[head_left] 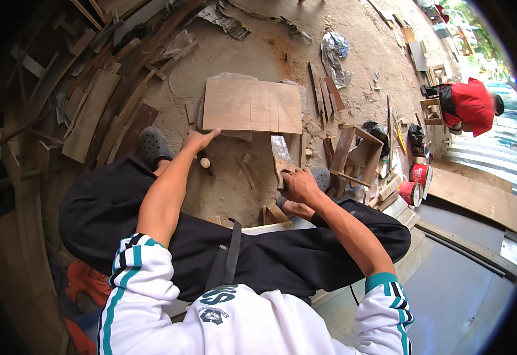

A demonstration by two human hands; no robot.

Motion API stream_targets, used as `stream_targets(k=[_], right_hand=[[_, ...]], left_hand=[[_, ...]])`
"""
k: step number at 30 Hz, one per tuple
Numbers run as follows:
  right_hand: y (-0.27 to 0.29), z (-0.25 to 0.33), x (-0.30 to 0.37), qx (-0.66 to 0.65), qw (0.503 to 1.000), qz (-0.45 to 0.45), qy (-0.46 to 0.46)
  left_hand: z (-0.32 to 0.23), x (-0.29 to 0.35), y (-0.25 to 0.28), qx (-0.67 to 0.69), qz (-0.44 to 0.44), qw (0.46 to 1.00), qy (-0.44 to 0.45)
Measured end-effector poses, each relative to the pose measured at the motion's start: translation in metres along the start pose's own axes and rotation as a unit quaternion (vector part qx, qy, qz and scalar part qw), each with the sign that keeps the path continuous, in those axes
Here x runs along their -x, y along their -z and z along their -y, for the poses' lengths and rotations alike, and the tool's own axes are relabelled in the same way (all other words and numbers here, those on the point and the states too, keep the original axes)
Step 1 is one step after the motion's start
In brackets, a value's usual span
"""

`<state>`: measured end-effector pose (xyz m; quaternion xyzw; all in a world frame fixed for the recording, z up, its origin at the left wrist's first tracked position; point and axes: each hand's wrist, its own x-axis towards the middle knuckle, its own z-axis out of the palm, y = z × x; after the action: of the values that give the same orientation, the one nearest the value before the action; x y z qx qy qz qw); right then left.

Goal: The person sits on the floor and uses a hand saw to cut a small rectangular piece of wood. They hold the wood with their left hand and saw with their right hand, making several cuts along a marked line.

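So I've got the tan board [227, 107] lying flat just ahead of both hands, thin dark lines across it. Right hand [302, 184]'s curled round the handsaw [281, 160] at its near edge; left hand [199, 140]'s by the near-left corner, can't tell how closed.

The board [226, 109] hides the far end of the saw [280, 147]; the right hand [301, 184] covers part of its handle [280, 170]. The lower edge cuts off the shirt [258, 325]; a co-worker's head [498, 105] is blurred.
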<state>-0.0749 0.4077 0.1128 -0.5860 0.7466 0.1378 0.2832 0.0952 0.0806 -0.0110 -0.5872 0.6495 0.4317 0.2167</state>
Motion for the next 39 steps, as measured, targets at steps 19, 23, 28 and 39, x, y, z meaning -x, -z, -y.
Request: stream_targets(k=[19,23,28,39], right_hand=[[0.178,-0.063,0.171,-0.259,0.949,-0.045,-0.176],[0.18,-0.097,0.204,-0.317,0.913,-0.105,-0.233],[0.16,-0.13,0.222,-0.303,0.871,-0.29,-0.254],[0.162,-0.144,0.241,-0.28,0.812,-0.323,-0.397]], left_hand=[[-0.039,0.109,-0.034,-0.271,0.306,0.904,-0.125],[-0.084,0.126,-0.074,-0.229,0.326,0.894,-0.205],[-0.165,0.142,-0.14,-0.148,0.319,0.906,-0.237],[-0.284,0.166,-0.217,0.114,0.269,0.931,-0.22]])
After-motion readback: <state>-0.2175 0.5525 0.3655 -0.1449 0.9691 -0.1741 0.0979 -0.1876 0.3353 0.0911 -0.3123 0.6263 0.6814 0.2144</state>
